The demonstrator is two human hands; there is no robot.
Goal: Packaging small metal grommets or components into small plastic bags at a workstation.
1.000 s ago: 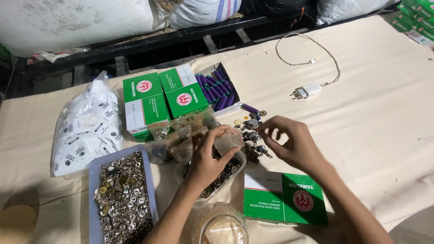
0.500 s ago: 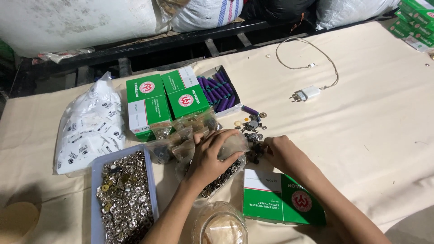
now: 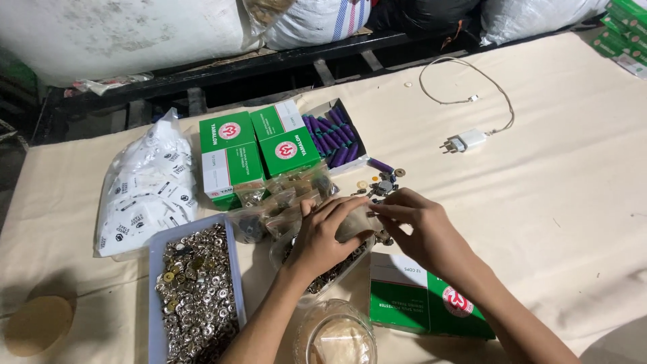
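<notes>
- Small clear plastic bag (image 3: 356, 226) sits between both hands, just in front of the open box of purple spools (image 3: 335, 138) and above the lower green box (image 3: 421, 296).
- Left hand (image 3: 323, 232) lies over the bag's left side, fingers curled down onto it; a clear tray of metal snaps (image 3: 330, 266) shows beneath the palm.
- Right hand (image 3: 421, 226) meets the bag from the right, fingertips pinched together at its upper edge.
- Both hands are equally near; the bag's long axis runs left to right between them, though most of it is hidden, so how firm each hold is cannot be told.
- Loose metal parts (image 3: 382, 183) lie just beyond the right fingertips, towards the spool box.
- Left of the spool box stand two green boxes (image 3: 259, 152); further left, a blue tray of silver buttons (image 3: 195, 290).
</notes>
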